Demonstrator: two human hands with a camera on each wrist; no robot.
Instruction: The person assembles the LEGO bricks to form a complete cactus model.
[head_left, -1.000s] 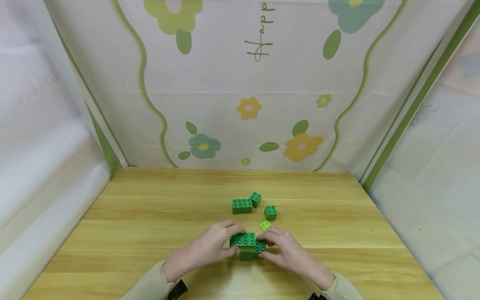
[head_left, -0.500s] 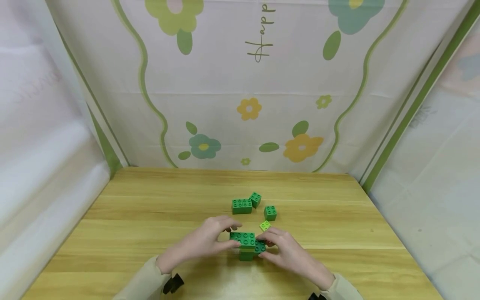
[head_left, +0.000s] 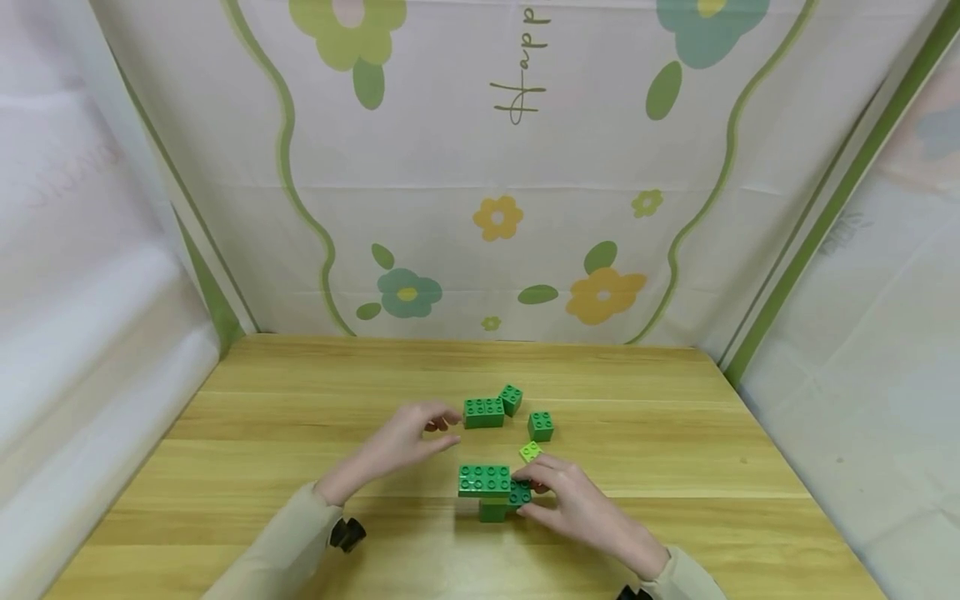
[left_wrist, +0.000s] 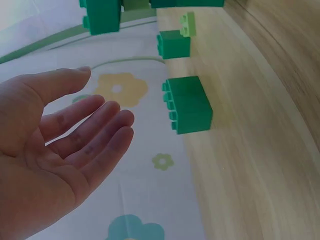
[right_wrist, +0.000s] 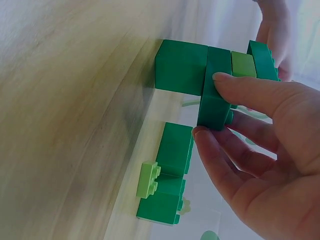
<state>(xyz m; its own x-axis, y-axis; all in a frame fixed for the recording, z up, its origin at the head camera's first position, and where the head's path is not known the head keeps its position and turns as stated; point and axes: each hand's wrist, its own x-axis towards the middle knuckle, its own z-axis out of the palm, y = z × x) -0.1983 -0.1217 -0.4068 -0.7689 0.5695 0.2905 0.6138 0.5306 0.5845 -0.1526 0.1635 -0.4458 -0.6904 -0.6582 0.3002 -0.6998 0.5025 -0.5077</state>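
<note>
A stack of toy building bricks (head_left: pixel 492 510) stands near the front middle of the table. Its layers, seen in the right wrist view, are a tall green block (right_wrist: pixel 181 68), a flat green brick (right_wrist: pixel 212 107), a lime brick (right_wrist: pixel 243 64) and a studded green top brick (right_wrist: pixel 261 60). My right hand (head_left: pixel 573 500) pinches the flat green brick between thumb and fingers where it juts out to the right. Holding nothing, my left hand (head_left: pixel 408 437) hovers with loosely bent fingers just left of a double green block (head_left: pixel 483 414).
Beyond the stack lie a small green block (head_left: pixel 512 398) touching the double block, another green block (head_left: pixel 541 427) to the right, and a little lime brick (head_left: pixel 530 452) close to my right fingertips. A flowered cloth (head_left: pixel 450 167) hangs behind the table (head_left: pixel 300 433).
My left hand has let go of the top green brick and moved away, back and to the left, toward the double green block. The right hand keeps its pinch on the stack.
</note>
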